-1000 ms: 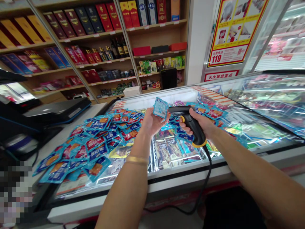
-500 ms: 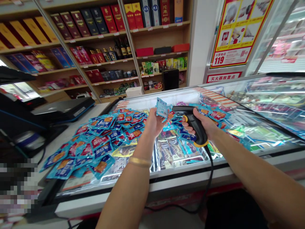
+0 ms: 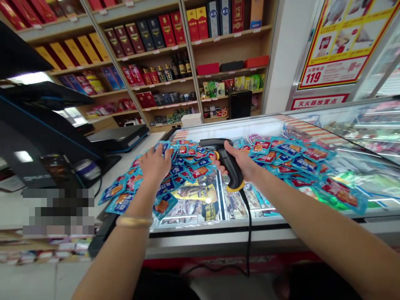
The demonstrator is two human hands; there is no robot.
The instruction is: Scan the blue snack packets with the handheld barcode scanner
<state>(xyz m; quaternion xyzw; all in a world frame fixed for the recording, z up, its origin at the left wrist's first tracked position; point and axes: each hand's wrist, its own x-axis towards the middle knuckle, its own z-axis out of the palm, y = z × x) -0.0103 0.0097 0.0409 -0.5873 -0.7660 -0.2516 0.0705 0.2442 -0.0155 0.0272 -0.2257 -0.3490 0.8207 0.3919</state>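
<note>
My right hand (image 3: 239, 161) is wrapped round the grip of a black and yellow barcode scanner (image 3: 231, 163), whose head points left above the glass. A cable hangs from its base. My left hand (image 3: 156, 163), a gold bangle on its wrist, reaches onto the left pile of snack packets (image 3: 187, 160) with its fingers apart. A blue packet (image 3: 164, 146) shows at its fingertips; whether they touch it I cannot tell. A second spread of red and blue snack packets (image 3: 283, 153) lies to the right of the scanner.
Under the packets is a glass-topped freezer (image 3: 196, 231) with packaged goods inside. A black checkout terminal (image 3: 40, 129) and a flat scale (image 3: 120, 137) stand at the left. Shelves of boxes and bottles (image 3: 154, 52) line the back, beside a fire-safety poster (image 3: 336, 54).
My left hand has moved left and down to the pile, and the packet it held up before the scanner is gone from it. My right hand still grips the scanner. The view has turned left.
</note>
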